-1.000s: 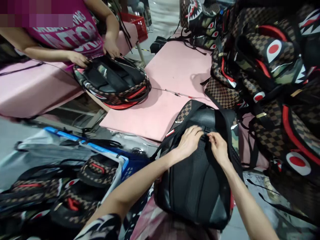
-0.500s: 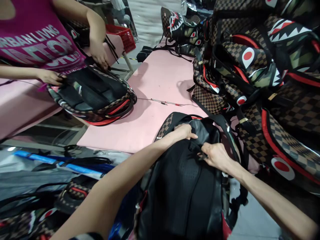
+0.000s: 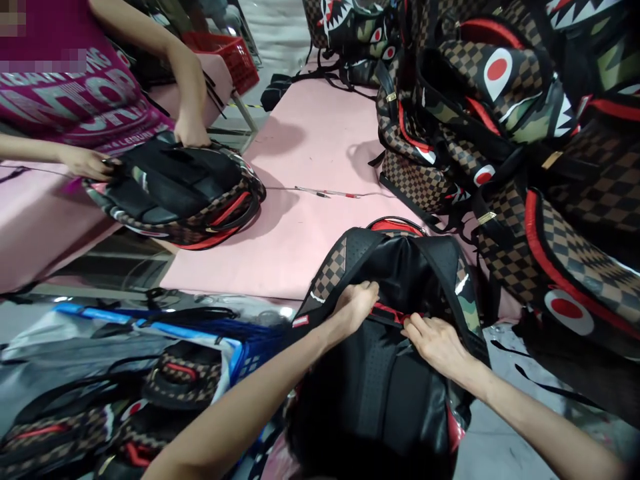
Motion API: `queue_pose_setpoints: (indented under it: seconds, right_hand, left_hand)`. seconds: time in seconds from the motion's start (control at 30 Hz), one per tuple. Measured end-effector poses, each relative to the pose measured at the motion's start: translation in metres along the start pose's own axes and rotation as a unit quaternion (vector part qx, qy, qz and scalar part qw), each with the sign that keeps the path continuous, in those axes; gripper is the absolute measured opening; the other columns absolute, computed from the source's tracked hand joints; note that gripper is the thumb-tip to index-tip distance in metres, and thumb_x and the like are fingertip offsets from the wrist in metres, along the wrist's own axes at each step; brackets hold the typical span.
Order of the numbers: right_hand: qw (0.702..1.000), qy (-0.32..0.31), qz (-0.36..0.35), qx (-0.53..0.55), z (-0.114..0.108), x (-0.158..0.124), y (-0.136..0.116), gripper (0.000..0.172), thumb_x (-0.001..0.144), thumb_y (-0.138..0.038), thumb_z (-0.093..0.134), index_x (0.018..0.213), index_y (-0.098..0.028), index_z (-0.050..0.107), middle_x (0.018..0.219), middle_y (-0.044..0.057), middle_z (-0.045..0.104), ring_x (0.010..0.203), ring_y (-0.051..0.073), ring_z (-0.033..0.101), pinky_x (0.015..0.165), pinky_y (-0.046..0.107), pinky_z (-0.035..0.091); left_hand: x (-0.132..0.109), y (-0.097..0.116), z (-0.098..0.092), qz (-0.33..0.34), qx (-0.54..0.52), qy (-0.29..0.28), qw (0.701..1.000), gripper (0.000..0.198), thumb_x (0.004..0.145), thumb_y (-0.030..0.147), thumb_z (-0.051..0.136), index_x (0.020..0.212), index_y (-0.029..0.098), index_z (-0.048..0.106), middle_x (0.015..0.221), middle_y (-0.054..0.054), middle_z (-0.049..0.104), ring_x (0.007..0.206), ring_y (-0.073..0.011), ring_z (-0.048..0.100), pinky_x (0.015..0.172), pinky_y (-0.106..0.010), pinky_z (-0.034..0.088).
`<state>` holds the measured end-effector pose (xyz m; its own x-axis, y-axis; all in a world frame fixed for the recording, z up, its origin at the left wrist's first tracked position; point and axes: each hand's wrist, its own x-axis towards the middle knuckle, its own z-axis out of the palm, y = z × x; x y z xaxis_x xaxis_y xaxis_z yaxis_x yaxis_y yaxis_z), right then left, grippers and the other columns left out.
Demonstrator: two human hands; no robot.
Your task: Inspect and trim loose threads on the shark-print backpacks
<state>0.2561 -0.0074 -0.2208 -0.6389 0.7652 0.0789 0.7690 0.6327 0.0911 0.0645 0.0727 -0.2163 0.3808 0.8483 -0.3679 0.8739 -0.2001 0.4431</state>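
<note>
A black backpack (image 3: pixel 385 393) with brown checkered sides lies back-up at the near edge of the pink table (image 3: pixel 320 153). My left hand (image 3: pixel 356 305) grips the fabric near its top, fingers curled. My right hand (image 3: pixel 434 339) pinches the same part just to the right, beside a red strip showing between the two hands. The shoulder straps run up and away from my hands.
Another person in a magenta shirt holds a second backpack (image 3: pixel 175 193) at the table's left. A tall heap of checkered shark-print backpacks (image 3: pixel 525 133) fills the right. More bags lie in a blue-rimmed bin (image 3: pixel 150 373) at lower left. A red basket (image 3: pixel 223 50) stands behind.
Both my hands have slid down the backpack's back panel toward me, and a red strip now shows between them. The other person's hands shifted on their bag.
</note>
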Motion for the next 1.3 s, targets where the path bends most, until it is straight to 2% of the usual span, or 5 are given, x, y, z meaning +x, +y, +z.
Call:
queue_pose_setpoints:
  seconds: [0.37, 0.5, 0.73, 1.0, 1.3]
  right_hand:
    - [0.999, -0.019, 0.031, 0.037, 0.011, 0.006, 0.01, 0.019, 0.09, -0.019, 0.044, 0.077, -0.016, 0.057, 0.071, 0.001, 0.055, 0.056, 0.011, 0.052, 0.054, 0.027, 0.029]
    - [0.999, -0.017, 0.026, 0.044, 0.009, 0.007, 0.01, 0.022, 0.09, -0.018, 0.043, 0.072, -0.016, 0.056, 0.069, 0.0, 0.054, 0.054, 0.011, 0.051, 0.053, 0.028, 0.028]
    - [0.994, -0.02, 0.063, 0.09, -0.01, 0.021, 0.056, 0.04, 0.086, -0.041, 0.048, 0.117, -0.015, 0.047, 0.093, 0.007, 0.059, 0.07, 0.017, 0.059, 0.057, 0.027, 0.037]
    - [0.998, -0.067, 0.008, 0.009, -0.016, 0.064, 0.085, 0.008, 0.084, -0.023, 0.055, 0.086, -0.017, 0.059, 0.087, 0.006, 0.06, 0.078, 0.019, 0.055, 0.068, 0.031, 0.03]
    - [0.996, -0.079, -0.035, -0.012, -0.003, 0.072, 0.076, 0.014, 0.085, -0.016, 0.051, 0.078, -0.017, 0.064, 0.08, 0.004, 0.057, 0.074, 0.017, 0.049, 0.07, 0.033, 0.025]
  left_hand:
    - [0.058, 0.038, 0.0, 0.307, 0.173, -0.021, 0.936, 0.015, 0.081, 0.014, 0.051, 0.091, 0.016, 0.062, 0.099, -0.011, 0.061, 0.081, -0.0228, 0.062, 0.07, -0.032, 0.044]
    - [0.058, 0.037, 0.009, 0.292, 0.17, -0.018, 0.941, 0.022, 0.082, 0.008, 0.042, 0.079, 0.013, 0.064, 0.097, -0.012, 0.062, 0.08, -0.0238, 0.062, 0.07, -0.034, 0.045]
    - [0.038, 0.03, 0.004, 0.027, 0.001, -0.004, 1.0, 0.021, 0.084, 0.017, 0.043, 0.088, 0.015, 0.064, 0.085, -0.011, 0.067, 0.08, -0.0213, 0.065, 0.069, -0.029, 0.045]
    - [0.034, 0.031, 0.005, -0.003, -0.031, 0.006, 0.999, 0.023, 0.083, 0.014, 0.042, 0.088, 0.015, 0.065, 0.081, -0.009, 0.069, 0.076, -0.0185, 0.065, 0.07, -0.026, 0.045]
    - [0.035, 0.032, 0.004, 0.0, -0.024, 0.009, 1.0, 0.022, 0.08, 0.012, 0.043, 0.083, 0.016, 0.065, 0.08, -0.008, 0.069, 0.078, -0.0192, 0.065, 0.071, -0.027, 0.045]
